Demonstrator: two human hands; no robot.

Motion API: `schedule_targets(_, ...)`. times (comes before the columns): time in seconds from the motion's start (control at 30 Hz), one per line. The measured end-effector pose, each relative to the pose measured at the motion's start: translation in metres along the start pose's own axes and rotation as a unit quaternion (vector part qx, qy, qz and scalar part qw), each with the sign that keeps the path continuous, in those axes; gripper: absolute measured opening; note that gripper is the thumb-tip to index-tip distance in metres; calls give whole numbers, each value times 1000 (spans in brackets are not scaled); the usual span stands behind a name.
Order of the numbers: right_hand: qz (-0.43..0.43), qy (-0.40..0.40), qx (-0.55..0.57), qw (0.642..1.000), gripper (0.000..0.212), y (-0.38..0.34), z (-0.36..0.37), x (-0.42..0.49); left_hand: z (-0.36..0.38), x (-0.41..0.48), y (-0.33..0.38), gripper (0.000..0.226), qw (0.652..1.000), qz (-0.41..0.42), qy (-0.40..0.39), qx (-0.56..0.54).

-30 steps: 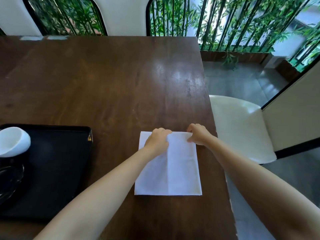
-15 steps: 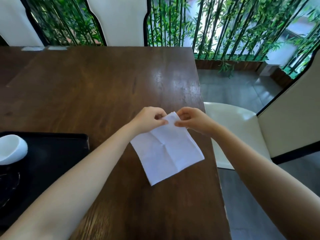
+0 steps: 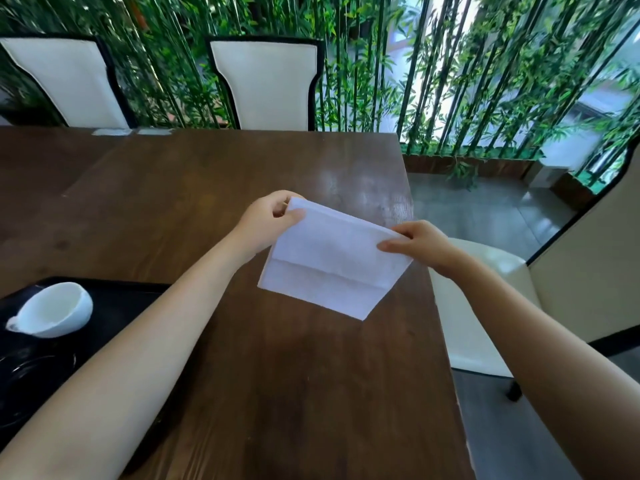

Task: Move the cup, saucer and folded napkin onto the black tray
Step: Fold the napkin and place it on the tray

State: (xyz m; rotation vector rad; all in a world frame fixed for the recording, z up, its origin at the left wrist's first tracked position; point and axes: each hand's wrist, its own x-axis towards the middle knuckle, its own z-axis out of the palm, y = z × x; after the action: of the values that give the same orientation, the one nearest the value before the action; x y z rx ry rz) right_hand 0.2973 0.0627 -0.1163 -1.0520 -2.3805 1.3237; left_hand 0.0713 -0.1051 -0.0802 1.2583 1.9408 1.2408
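Note:
A white napkin [image 3: 332,261] hangs in the air above the dark wooden table [image 3: 277,375], with one fold line across it. My left hand [image 3: 268,221] pinches its top left corner and my right hand [image 3: 415,242] pinches its top right corner. At the left edge lies the black tray [image 3: 124,306]. On it a white cup [image 3: 52,311] rests tilted on its side. Just below the cup a dark glass saucer [image 3: 24,379] sits on the tray, partly cut off by the frame edge.
Two white chairs with black frames [image 3: 266,84] stand at the table's far side. Another white chair seat [image 3: 485,306] is close to the table's right edge. Bamboo plants fill the background.
Both hands lifted the napkin off the table and spread apart along its top edge, so it now hangs wider and higher. The view tilted upward.

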Motion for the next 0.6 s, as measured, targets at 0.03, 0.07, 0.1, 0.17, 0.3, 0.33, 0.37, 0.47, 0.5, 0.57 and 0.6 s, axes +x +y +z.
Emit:
schedule_targets(0.03,-10,0,-7,1000,34,-6,-4,1,-4,1,2,8,1000,6,12,0)
schedule_targets(0.07,-17,-1,-11,1000,37,-12,-8,1,-8,3,3,10,1000,11,22,6)
schedule_targets(0.1,-25,0,-14,1000,37,-17,-13,2,-12,5,5,13,999,12,27,16)
schedule_targets(0.17,-31,7,-25,999,33,-26,-22,3,-18,10,6,17,999,12,31,33)
schedule_targets(0.3,-47,40,-66,996,33,-36,-32,9,-26,18,4,9,997,16,38,61)
schedule_targets(0.33,-52,53,-82,994,30,-38,-34,11,-28,19,2,6,997,17,37,66)
schedule_targets(0.37,-59,67,-99,991,26,-38,-35,12,-29,20,0,5,997,16,38,68)
schedule_targets(0.47,-79,108,-111,985,13,-33,-33,12,-30,15,-11,6,996,3,53,65)
schedule_targets(0.5,-85,116,-107,984,12,-29,-30,10,-29,11,-16,6,996,0,58,68)
schedule_targets(0.57,-90,114,-102,984,11,-17,-18,2,-23,-4,-28,7,995,0,62,82)
schedule_targets(0.6,-87,105,-102,985,10,-8,-10,-2,-18,-14,-36,9,994,1,61,91)
